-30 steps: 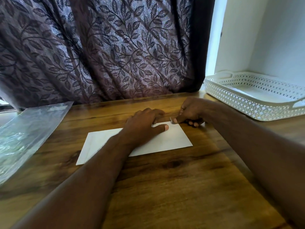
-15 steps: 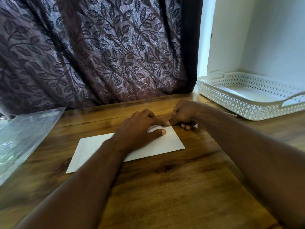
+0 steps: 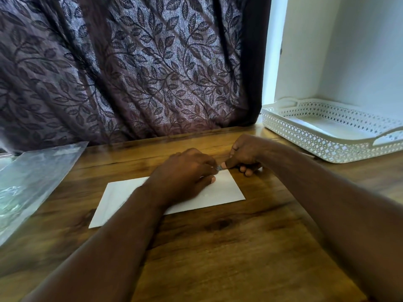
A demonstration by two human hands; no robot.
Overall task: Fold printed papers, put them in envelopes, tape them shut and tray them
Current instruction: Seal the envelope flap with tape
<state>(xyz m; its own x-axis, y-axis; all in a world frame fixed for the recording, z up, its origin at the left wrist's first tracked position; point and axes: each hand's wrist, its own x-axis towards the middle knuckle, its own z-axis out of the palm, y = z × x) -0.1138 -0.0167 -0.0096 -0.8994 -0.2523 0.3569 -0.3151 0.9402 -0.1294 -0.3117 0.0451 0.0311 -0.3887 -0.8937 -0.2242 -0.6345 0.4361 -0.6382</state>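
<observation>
Two hands work the far edge, likely the best hold, of the light, floppy envelope [image 3: 122,197]: left hand [image 3: 185,171] pressing it flat, right hand [image 3: 246,153] pinching tape [image 3: 219,168].

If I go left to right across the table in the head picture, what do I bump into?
clear plastic bag → left hand → right hand → white tray. The envelope stretches under the left hand, so I skip it.

Left hand [image 3: 185,171], right hand [image 3: 246,151], 2 forearms: all bare.
</observation>
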